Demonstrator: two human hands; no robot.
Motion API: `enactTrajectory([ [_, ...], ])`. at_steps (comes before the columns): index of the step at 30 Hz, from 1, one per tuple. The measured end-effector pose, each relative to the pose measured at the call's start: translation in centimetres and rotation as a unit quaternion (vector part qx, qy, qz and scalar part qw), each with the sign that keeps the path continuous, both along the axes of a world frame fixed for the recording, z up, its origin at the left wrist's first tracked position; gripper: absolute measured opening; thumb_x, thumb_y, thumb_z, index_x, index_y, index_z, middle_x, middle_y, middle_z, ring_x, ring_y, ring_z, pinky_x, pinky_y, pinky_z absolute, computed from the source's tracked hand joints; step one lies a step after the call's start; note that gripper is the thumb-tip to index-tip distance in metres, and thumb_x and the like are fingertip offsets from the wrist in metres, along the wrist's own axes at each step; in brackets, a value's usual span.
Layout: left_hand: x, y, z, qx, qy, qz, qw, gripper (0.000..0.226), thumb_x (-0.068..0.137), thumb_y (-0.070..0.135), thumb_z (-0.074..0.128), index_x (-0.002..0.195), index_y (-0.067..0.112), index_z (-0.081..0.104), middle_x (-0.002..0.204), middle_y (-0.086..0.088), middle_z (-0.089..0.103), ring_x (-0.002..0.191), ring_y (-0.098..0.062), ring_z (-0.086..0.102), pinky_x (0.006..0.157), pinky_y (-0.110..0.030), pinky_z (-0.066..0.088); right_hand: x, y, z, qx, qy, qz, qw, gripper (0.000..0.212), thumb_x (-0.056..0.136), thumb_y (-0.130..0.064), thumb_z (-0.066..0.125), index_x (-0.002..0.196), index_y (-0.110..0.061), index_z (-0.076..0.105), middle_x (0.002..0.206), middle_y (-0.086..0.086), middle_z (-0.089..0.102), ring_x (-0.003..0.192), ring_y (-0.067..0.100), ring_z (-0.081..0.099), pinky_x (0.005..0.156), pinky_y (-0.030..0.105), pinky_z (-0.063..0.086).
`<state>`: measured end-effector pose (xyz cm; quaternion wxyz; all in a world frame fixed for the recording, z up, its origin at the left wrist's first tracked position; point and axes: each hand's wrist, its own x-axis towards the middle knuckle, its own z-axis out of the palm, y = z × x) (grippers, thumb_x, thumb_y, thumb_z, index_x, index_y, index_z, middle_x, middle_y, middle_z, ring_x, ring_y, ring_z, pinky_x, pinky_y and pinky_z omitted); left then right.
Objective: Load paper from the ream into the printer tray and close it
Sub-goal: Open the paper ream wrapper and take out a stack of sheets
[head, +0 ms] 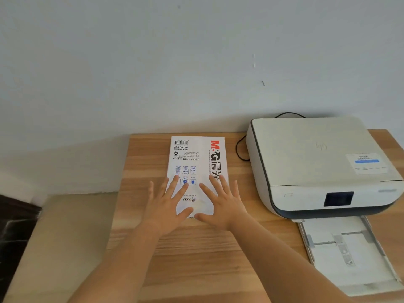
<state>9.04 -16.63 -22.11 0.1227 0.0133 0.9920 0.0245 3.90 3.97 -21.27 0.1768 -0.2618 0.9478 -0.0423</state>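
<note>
both hands, left (167, 202) and right (224, 203), lie open and flat on the ream's (197, 162) near end, its long axis pointing away, with the pulled-out tray (349, 254) off to the ream's right, closer to the right hand.

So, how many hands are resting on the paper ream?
2. The left hand lies flat on the near left part of the ream; the right hand lies flat on its near right part.
</note>
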Motion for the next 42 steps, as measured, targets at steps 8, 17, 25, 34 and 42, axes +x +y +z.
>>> enactTrajectory([
  [8, 0.3, -0.6, -1.2, 0.006, -0.009, 0.009, 1.000, 0.089, 0.067, 0.080, -0.019, 0.146, 0.041, -0.012, 0.158, 0.007, -0.021, 0.146, -0.022, -0.015, 0.113, -0.059, -0.013, 0.0, -0.2, -1.4, 0.007, -0.016, 0.007, 1.000, 0.092, 0.075, -0.087, 0.020, 0.151, -0.040, -0.005, 0.161, -0.003, -0.015, 0.144, 0.025, -0.025, 0.113, 0.060, -0.013],
  [17, -0.6, -0.3, -0.8, 0.012, -0.012, 0.013, 1.000, 0.077, 0.076, 0.077, -0.004, 0.143, 0.041, -0.018, 0.158, 0.005, -0.022, 0.145, -0.021, -0.019, 0.113, -0.059, -0.013, -1.1, -0.6, -0.9, -0.020, -0.028, -0.019, 0.999, 0.084, 0.082, -0.078, 0.032, 0.152, -0.035, 0.014, 0.162, -0.003, -0.005, 0.147, 0.025, -0.016, 0.115, 0.054, -0.014],
  [25, -0.7, -0.8, -1.4, 0.019, -0.009, 0.003, 1.000, 0.084, 0.073, 0.080, -0.011, 0.147, 0.041, -0.011, 0.158, 0.005, -0.020, 0.146, -0.022, -0.015, 0.112, -0.060, -0.013, -1.4, -1.9, -0.6, -0.084, -0.075, -0.057, 0.992, 0.059, 0.092, -0.042, 0.054, 0.143, -0.020, 0.038, 0.145, 0.002, 0.038, 0.132, 0.021, 0.033, 0.108, 0.038, 0.033],
  [34, 0.0, -1.8, -1.8, 0.025, -0.004, 0.012, 1.000, 0.082, 0.076, 0.080, -0.006, 0.148, 0.040, -0.004, 0.159, 0.004, -0.014, 0.146, -0.021, -0.013, 0.113, -0.059, -0.011, -1.3, -4.0, -1.5, -0.096, -0.141, -0.138, 0.976, 0.036, 0.093, -0.012, 0.048, 0.128, -0.016, 0.057, 0.121, 0.005, 0.055, 0.113, 0.024, 0.051, 0.089, 0.038, 0.050],
  [42, 0.3, -2.1, -1.6, 0.026, -0.008, 0.018, 0.999, 0.083, 0.075, 0.079, -0.007, 0.148, 0.040, -0.006, 0.158, 0.005, -0.017, 0.145, -0.020, -0.017, 0.113, -0.058, -0.013, -1.7, -5.1, -1.7, -0.018, -0.128, -0.162, 0.978, 0.036, 0.092, -0.002, 0.042, 0.123, -0.013, 0.056, 0.121, 0.008, 0.054, 0.109, 0.027, 0.053, 0.087, 0.036, 0.049],
])
